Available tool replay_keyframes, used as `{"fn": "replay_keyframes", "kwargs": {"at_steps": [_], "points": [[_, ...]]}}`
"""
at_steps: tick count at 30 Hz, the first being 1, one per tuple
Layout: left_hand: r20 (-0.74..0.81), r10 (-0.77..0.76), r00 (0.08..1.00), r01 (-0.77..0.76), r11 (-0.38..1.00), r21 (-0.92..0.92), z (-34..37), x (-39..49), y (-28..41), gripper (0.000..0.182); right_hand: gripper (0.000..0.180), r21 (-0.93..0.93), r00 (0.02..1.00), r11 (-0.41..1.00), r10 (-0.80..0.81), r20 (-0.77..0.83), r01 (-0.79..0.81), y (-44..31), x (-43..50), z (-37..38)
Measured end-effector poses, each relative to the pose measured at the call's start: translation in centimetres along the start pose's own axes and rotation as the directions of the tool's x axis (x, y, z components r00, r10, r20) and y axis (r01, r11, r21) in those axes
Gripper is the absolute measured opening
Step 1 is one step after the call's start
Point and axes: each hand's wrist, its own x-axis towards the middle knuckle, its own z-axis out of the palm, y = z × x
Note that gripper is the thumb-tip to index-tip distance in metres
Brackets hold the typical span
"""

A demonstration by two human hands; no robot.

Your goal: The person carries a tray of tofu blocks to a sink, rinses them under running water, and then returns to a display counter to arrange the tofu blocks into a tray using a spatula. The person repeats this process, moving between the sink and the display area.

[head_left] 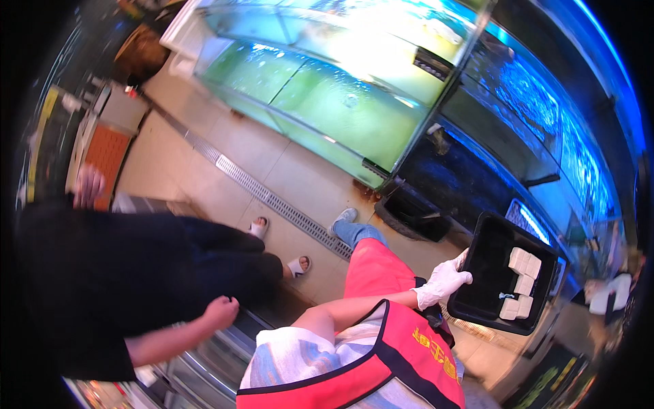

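Observation:
My left hand (443, 282), in a thin white glove, grips the near left rim of a black plastic tray (485, 276). Its thumb lies over the rim. Several pale rectangular blocks (524, 263) sit in the tray's right part, in two groups; what they are made of I cannot tell. Between the groups is a small blue-and-white scrap (506, 295). The arm crosses in front of my red apron (378, 271), which bears yellow writing. My right hand is out of view.
Lit glass water tanks (352, 112) stand ahead, with blue-lit tanks (531, 102) to the right. A black tub (414, 214) sits on the floor by them. A drain grate (265, 194) crosses the tiles. At left stands a person in black clothing (153, 260), near an orange-fronted unit (104, 158).

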Motion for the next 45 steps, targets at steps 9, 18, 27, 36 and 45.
{"fn": "replay_keyframes", "kwargs": {"at_steps": [9, 18, 27, 36, 45], "points": [[-0.211, 0.123, 0.970, -0.132, 0.991, -0.030, 0.1, -11.4, -3.5, 0.082, 0.035, -0.381, 0.945, 0.869, -0.253, 0.205, 0.316, -10.3, -2.5, 1.1], [-0.398, 0.176, 0.900, -0.197, 0.980, -0.012, -0.9, -19.7, -6.9, 0.085, 0.025, -0.505, 0.923, 0.776, -0.272, 0.273, 0.378, -8.7, -5.6, 5.2], [-0.353, 0.204, 0.913, -0.208, 0.978, 0.028, -0.8, -18.6, -11.1, 0.080, 0.018, -0.338, 0.932, 0.876, -0.275, 0.234, 0.343, 0.7, -4.6, 5.3], [-0.136, 0.115, 0.984, -0.144, 0.964, -0.226, 5.4, -10.5, -11.2, 0.037, 0.017, 0.098, 0.996, 0.991, -0.090, -0.018, 0.091, 15.6, -1.3, 0.8], [0.049, 0.032, 0.998, -0.019, 0.969, -0.245, 16.7, -0.9, -10.4, 0.015, 0.037, 0.548, 0.910, 0.816, 0.070, -0.408, 0.183, 21.1, 0.3, -4.8]]}}
